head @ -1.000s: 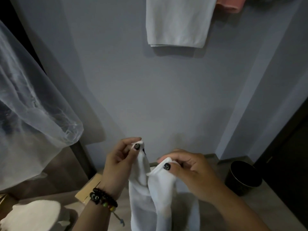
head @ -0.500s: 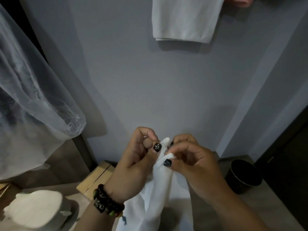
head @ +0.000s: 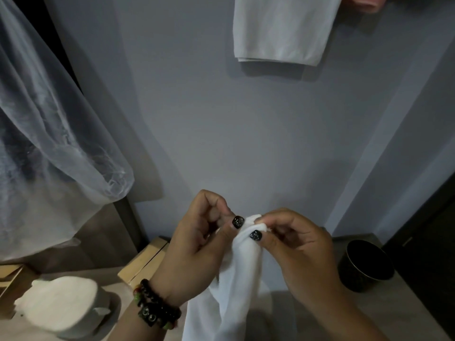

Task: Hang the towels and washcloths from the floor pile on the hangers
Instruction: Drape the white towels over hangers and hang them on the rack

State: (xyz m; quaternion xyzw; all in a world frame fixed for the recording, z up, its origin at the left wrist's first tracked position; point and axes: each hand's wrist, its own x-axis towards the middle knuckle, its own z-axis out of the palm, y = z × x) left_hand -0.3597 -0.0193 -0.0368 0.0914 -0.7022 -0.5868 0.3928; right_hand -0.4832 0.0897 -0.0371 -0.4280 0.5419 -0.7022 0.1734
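A white towel [head: 236,291] hangs down between my hands, low in the middle of the view. My left hand [head: 197,244], with a dark bead bracelet on the wrist, pinches its top edge between thumb and fingers. My right hand [head: 295,247] pinches the same edge right beside it, thumbs almost touching. High on the grey wall a folded white towel [head: 283,28] hangs, and a pink cloth [head: 364,2] shows next to it at the top edge. No hanger is visible.
A sheer plastic cover [head: 49,134] hangs at the left. Below it lie a white round cushion-like object [head: 59,306] and a wooden box [head: 145,259]. A black round bin [head: 366,264] stands at the right near a dark door [head: 430,242].
My hands have come together, bringing the two held corners of the towel side by side. The view has tilted down slightly.
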